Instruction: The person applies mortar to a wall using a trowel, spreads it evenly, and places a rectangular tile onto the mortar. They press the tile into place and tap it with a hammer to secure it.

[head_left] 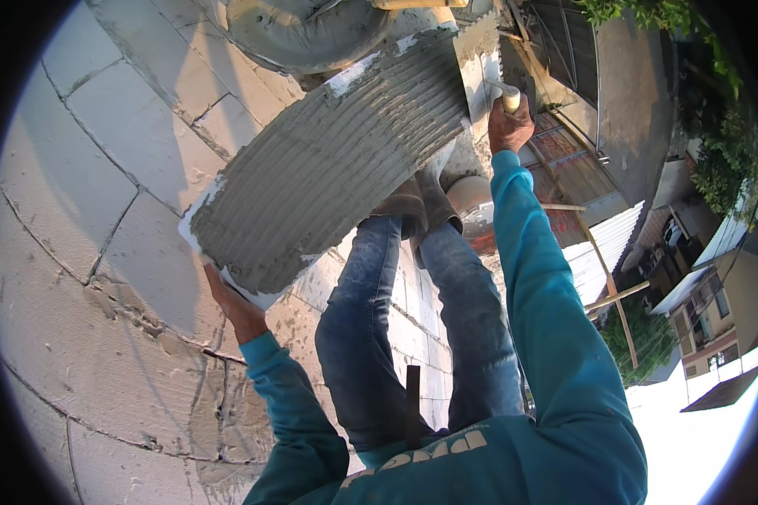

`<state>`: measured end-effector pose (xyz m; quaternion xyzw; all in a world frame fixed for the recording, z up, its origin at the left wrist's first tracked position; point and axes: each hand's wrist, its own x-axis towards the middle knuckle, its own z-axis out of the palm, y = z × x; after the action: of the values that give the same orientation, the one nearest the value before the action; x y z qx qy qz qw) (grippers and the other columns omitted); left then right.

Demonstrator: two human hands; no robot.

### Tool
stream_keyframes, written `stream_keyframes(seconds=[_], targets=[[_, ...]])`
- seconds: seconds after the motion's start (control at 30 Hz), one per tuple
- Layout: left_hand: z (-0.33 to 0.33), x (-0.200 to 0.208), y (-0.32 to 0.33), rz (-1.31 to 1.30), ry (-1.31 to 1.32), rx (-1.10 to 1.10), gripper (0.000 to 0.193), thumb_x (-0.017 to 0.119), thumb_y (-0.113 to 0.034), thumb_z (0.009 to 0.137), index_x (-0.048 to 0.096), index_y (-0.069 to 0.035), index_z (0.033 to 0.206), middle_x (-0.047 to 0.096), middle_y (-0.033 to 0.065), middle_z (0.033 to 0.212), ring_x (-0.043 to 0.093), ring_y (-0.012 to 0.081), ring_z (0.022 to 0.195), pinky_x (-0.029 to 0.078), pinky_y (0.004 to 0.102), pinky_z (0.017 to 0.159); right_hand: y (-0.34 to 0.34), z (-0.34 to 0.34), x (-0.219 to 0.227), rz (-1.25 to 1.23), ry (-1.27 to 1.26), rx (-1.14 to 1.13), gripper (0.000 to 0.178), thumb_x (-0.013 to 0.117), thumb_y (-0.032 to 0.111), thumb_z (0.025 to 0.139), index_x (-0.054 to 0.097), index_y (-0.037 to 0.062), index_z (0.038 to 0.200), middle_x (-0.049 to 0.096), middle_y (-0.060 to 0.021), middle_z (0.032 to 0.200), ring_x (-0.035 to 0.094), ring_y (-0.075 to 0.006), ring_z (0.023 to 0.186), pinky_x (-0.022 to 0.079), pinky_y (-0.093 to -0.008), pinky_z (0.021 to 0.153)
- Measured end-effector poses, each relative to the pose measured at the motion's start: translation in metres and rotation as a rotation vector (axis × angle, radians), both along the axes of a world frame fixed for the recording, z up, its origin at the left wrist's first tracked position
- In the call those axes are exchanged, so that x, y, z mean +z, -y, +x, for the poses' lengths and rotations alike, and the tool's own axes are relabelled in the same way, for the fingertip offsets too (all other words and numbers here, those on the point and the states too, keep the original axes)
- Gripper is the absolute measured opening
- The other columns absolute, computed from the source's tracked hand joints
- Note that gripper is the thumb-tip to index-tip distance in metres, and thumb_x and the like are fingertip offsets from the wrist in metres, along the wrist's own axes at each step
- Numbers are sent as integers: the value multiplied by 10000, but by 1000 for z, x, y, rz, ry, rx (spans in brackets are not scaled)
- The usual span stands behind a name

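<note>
A long slab with white edges [351, 77], seemingly a tile, slants across the middle of the head view. Grey mortar [328, 151] covers its face in combed ridges. My left hand [237, 307] grips the slab's lower left end, its fingers partly hidden along the edge. At the opposite end, my right hand [511, 128] is closed round the pale handle [510, 101] of a notched trowel. The mortar-smeared trowel blade [477, 76] stands at the slab's right end; whether it touches the mortar I cannot tell.
A dark basin [265, 57] with grey mortar stands beyond the slab. Pale blockwork [126, 126] with open joints fills the left. My boots [406, 206] are just below the slab, beside a round bucket [472, 198]. Poles [598, 257], metal sheeting and houses lie lower at right.
</note>
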<state>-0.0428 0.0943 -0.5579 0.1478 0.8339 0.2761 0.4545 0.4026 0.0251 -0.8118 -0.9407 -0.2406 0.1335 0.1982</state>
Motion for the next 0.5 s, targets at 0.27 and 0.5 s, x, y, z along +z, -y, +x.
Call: stream_keyframes(seconds=[0.27, 0.5], targets=[[-19, -8, 3, 3, 118, 33, 645, 409, -463, 1061, 335, -43, 1545, 423, 120, 1534, 449, 276, 1379, 366, 400, 1156, 121, -12, 51, -483, -279, 142, 342, 701, 299, 828, 648, 156, 1135, 727, -174, 955, 691, -409, 935, 532, -486, 814], [-19, -4, 15, 61, 242, 23, 632, 401, -463, 1064, 345, -53, 1543, 444, 116, 1523, 479, 285, 1358, 394, 410, 1140, 137, 37, 85, -332, -335, 68, 384, 709, 249, 821, 688, 65, 1158, 727, -225, 964, 715, -385, 903, 553, -453, 790]])
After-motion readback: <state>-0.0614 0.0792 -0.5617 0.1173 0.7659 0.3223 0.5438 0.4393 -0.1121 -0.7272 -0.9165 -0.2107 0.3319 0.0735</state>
